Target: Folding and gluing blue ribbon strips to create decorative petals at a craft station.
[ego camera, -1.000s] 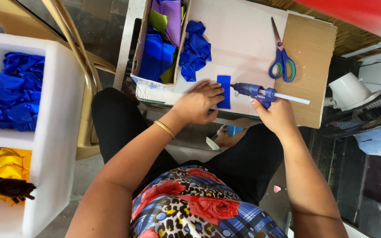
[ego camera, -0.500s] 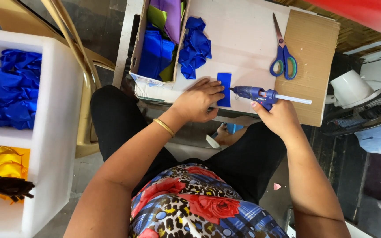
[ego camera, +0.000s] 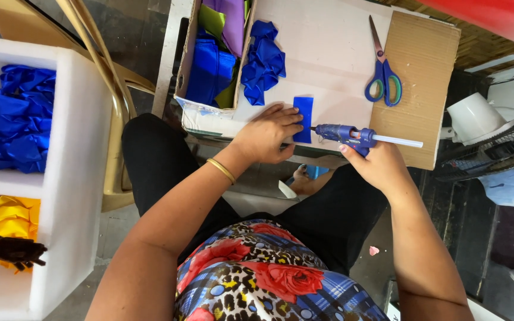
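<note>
glue work at a small white board (ego camera: 340,53): the person sits over it, looking straight down at both hands. the right hand (ego camera: 376,163) is closed around the grip of a blue glue gun (ego camera: 343,134), a white glue stick poking out the back toward 3 o'clock and the nozzle aimed toward 9 o'clock, right at the edge of a small blue strip (ego camera: 303,119). the left hand (ego camera: 266,134) lies flat with fingers spread and pressed on the board, fingertips on the strip's left edge, seemingly to pin it so it cannot slide while the nozzle comes in. that hand grips nothing; it only presses down.

the strip lies upright near the board's front edge, between the two hands. at 12 o'clock from the left hand sits a bunch of blue folded pieces (ego camera: 263,59), just beside an open cardboard box (ego camera: 188,65) stuffed with blue, purple and green sheets, all within easy reach. scissors (ego camera: 382,74) with blue and green handles rest at 1 o'clock from the gun, blades pointing away, lying partly on a brown cardboard sheet (ego camera: 420,65) that covers the board's right side.

far off at 9 o'clock a white foam crate (ego camera: 69,148) holds blue pieces in one compartment and yellow ones in the next.
</note>
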